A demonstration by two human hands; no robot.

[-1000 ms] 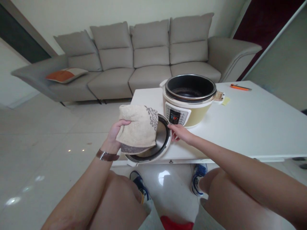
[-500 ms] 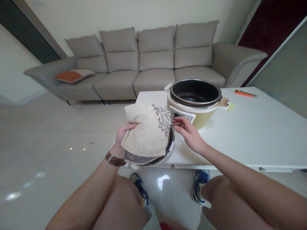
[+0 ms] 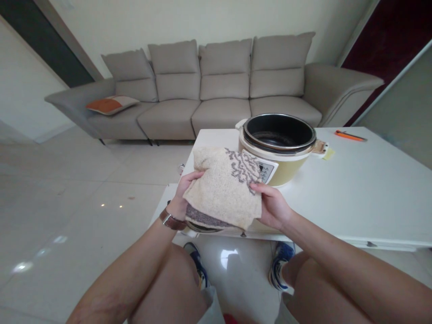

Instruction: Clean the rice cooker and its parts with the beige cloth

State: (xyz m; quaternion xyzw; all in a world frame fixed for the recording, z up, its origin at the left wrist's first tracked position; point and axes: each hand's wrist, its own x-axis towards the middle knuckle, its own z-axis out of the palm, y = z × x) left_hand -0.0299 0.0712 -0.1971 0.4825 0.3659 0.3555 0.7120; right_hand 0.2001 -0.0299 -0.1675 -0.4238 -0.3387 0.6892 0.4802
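Observation:
A folded beige cloth [image 3: 221,193] with a dark branching pattern hangs between my two hands in the head view. My left hand [image 3: 186,189] grips its left edge, thumb on top. On the opposite side my right hand [image 3: 272,202] pinches the patterned edge, with its other fingers behind the fabric. Beneath the cloth a dark round lid with a pale rim [image 3: 202,229] shows only in part. Just beyond stands a cream and yellow electric cooker [image 3: 290,168], its black inner pot [image 3: 280,130] uncovered.
The cooker stands on a white table [image 3: 354,193]. An orange utility knife [image 3: 351,136] lies towards the table's far right. Behind the table is a grey sofa [image 3: 222,110] with an orange and beige cushion [image 3: 113,104]. My knees are close to the table's front edge.
My right hand, apart from the cloth before, has taken hold of its right edge. The cloth has shifted right and now covers more of the lid.

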